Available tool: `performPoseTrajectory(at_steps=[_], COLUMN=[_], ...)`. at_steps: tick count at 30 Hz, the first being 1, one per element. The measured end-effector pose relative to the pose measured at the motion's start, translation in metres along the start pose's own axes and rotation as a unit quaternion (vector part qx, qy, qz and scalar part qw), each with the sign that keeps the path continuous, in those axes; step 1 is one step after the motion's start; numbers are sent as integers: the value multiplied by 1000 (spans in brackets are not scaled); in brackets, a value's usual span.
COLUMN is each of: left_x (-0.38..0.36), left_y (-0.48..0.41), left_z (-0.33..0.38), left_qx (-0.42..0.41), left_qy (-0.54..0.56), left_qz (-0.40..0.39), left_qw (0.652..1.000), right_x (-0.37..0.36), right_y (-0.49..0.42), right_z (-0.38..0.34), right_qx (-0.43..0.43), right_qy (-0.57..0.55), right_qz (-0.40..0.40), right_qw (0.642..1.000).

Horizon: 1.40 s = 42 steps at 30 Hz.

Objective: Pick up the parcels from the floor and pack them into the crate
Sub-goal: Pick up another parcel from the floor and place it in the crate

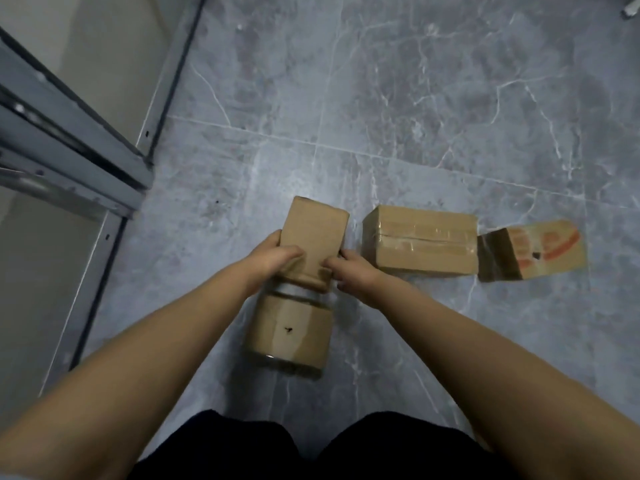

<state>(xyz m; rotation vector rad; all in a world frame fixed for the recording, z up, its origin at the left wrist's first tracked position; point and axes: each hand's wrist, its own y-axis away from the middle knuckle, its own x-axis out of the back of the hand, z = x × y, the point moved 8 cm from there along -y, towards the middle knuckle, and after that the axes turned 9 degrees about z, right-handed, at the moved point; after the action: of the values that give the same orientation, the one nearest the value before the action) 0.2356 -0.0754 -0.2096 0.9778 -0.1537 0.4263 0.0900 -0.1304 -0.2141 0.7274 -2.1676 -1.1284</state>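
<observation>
A plain brown cardboard parcel (313,237) is held over the grey floor near the middle of the head view. My left hand (273,259) grips its left near edge and my right hand (349,273) grips its right near edge. Directly below it, closer to me, a second brown parcel (289,332) with clear tape and a small black mark lies on the floor. To the right lies a taped brown parcel (420,242). Beside that lies a parcel with red print and dark tape (533,252). No crate shows in this view.
A grey metal shelving frame (72,154) fills the left side, its upright post (86,289) running down toward me. The grey marble-patterned tile floor (415,116) stretches beyond the parcels. My dark-clothed legs (311,452) are at the bottom edge.
</observation>
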Motion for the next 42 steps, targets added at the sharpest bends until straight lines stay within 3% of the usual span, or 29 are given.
performPoseTrajectory(at_steps=[6,12,21,26,31,34,37,42], left_x=[26,90,217,276,310,317,317,309], left_y=[76,223,462,582,662,696,726,777], left_z=[47,169,416,524,585,608,630,657], left_qx=[1,-30,-188,-243,-289,-303,-347,-423], left_qy=[36,54,105,209,219,157,112,139], left_qz=[-2,-16,51,82,68,30,-9,-26], left_qw=[999,998,975,944,929,939,931,895], right_x=[22,78,185,243,265,272,281,311], right_y=[78,233,495,639,737,775,814,855], right_z=[-38,-137,-347,-448,-506,-521,-532,-544], right_qx=[-22,0,124,218,305,352,397,422], right_qy=[-58,-70,-158,-205,-236,-267,-214,-158], right_qz=[1,24,54,95,111,135,192,259], right_qw=[998,997,978,949,916,887,872,855])
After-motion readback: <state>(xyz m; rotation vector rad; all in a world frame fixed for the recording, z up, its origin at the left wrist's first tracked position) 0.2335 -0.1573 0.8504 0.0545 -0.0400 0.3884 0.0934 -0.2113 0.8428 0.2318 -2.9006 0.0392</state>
